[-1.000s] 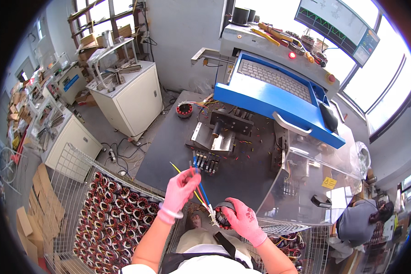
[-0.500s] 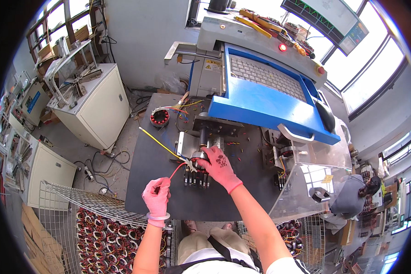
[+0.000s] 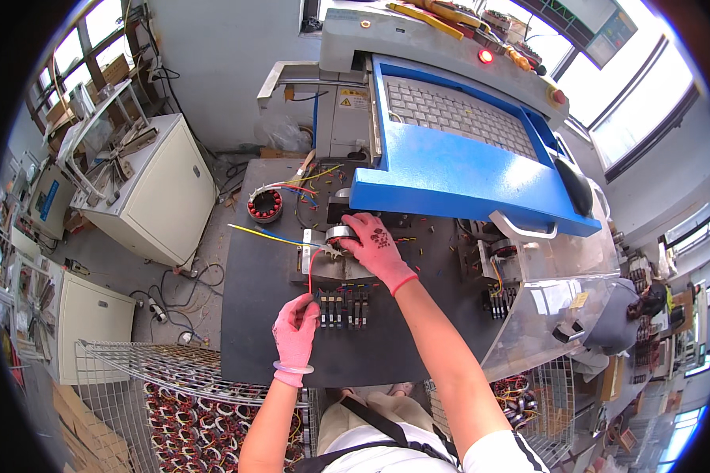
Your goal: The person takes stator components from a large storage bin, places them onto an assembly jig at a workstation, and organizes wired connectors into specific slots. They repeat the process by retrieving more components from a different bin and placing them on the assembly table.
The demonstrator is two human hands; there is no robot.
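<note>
The pink-gloved right hand [image 3: 377, 247] curls its fingers round a ring-shaped, silvery metal stator [image 3: 339, 233] over the black bench [image 3: 248, 315], at one o'clock from the pink-gloved left hand [image 3: 296, 323], whose fingers pinch a thin red wire [image 3: 311, 272].

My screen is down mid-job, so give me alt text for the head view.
The gloved right hand grips a wire-wound ring over a dark table while the gloved left hand pinches the ring's red wire. A second ring sits farther left, and a blue keyboard tray juts out beyond the hands.
</note>
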